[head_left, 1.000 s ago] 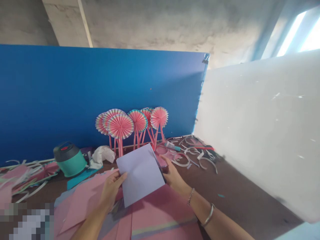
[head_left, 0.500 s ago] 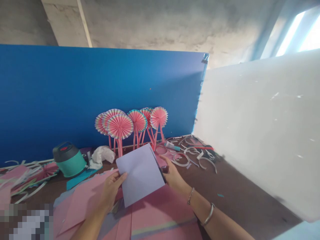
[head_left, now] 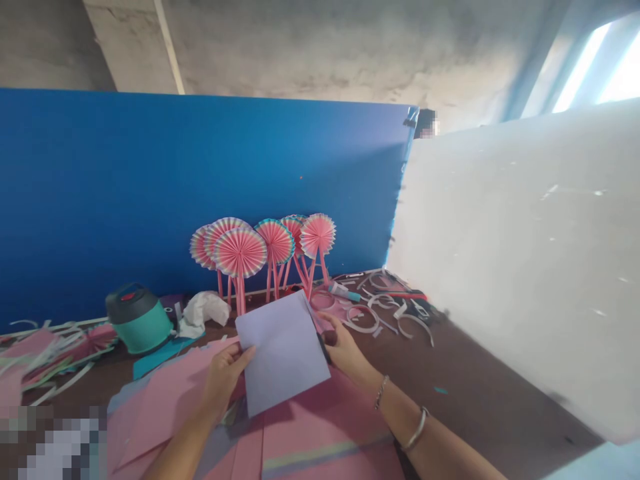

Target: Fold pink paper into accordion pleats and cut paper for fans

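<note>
My left hand [head_left: 227, 377] pinches the left edge of a pale lilac sheet of paper [head_left: 285, 353], thumb on top. The sheet is tilted above a pile of pink sheets [head_left: 325, 420]. At its right edge my right hand [head_left: 345, 347] is closed around the dark handle of what looks like scissors [head_left: 324, 347], whose blades are hidden by the paper. A thin slit runs along the sheet's upper right edge, leaving a narrow strip there. More pink sheets [head_left: 170, 400] lie fanned out under my left forearm.
Several pink pleated paper fans [head_left: 241, 253] stand against the blue partition [head_left: 150, 173]. A teal and black jug [head_left: 140, 320] and crumpled white plastic [head_left: 205, 312] stand left. Curled paper strips [head_left: 365, 320] and a glue tube [head_left: 344, 292] lie right, before a white panel [head_left: 520, 267].
The sheet and the fingers of my right hand have shifted slightly. A person's head now shows above the corner where the partitions meet.
</note>
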`<action>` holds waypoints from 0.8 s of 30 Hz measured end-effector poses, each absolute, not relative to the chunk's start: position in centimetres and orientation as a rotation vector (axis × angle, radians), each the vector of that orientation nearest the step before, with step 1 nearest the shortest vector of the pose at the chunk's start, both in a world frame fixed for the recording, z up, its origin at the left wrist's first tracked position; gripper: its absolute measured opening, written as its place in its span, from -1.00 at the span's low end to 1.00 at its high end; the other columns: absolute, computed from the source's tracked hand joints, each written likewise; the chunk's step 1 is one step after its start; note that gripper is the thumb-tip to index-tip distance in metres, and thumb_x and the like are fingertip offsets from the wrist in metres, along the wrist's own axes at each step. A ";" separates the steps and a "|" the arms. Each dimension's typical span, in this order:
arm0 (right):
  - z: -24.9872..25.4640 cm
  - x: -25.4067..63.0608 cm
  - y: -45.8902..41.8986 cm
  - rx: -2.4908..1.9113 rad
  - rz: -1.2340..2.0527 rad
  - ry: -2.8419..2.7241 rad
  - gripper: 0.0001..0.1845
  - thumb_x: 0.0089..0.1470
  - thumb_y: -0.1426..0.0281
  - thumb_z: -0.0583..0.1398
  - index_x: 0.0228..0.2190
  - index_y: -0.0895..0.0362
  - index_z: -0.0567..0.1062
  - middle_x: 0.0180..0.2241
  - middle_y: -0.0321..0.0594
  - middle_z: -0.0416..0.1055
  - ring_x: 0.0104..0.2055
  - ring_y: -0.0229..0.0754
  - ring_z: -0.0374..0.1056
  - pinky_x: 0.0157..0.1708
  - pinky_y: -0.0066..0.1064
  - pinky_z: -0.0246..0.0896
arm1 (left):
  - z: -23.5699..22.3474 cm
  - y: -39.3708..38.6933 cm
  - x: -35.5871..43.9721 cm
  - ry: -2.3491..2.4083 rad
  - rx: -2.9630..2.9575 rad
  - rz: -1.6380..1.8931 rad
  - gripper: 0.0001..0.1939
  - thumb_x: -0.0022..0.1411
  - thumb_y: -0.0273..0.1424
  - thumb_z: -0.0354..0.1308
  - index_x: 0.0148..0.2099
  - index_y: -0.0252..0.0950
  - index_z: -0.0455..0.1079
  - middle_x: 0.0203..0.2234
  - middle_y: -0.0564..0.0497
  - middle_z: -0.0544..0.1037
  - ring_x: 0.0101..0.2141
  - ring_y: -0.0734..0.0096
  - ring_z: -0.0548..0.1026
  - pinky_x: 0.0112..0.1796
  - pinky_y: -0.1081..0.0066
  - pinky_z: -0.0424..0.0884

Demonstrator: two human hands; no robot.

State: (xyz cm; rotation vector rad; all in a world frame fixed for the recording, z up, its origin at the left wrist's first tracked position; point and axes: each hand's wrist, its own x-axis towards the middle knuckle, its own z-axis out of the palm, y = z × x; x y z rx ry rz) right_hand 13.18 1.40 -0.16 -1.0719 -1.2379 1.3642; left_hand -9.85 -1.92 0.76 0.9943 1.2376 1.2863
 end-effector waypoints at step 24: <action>-0.3 13.5 1.6 -1.072 1.340 -1.223 -0.27 -0.26 0.41 0.24 0.01 0.15 0.16 -0.63 -0.52 0.23 -0.66 -0.38 0.11 -0.66 -0.53 -0.01 | -0.1 -1.7 -9.7 1.192 0.990 1.228 -0.52 -0.18 -0.15 0.36 -0.22 -0.34 0.50 -0.35 -0.12 0.63 -0.32 0.04 0.57 -0.31 0.20 0.47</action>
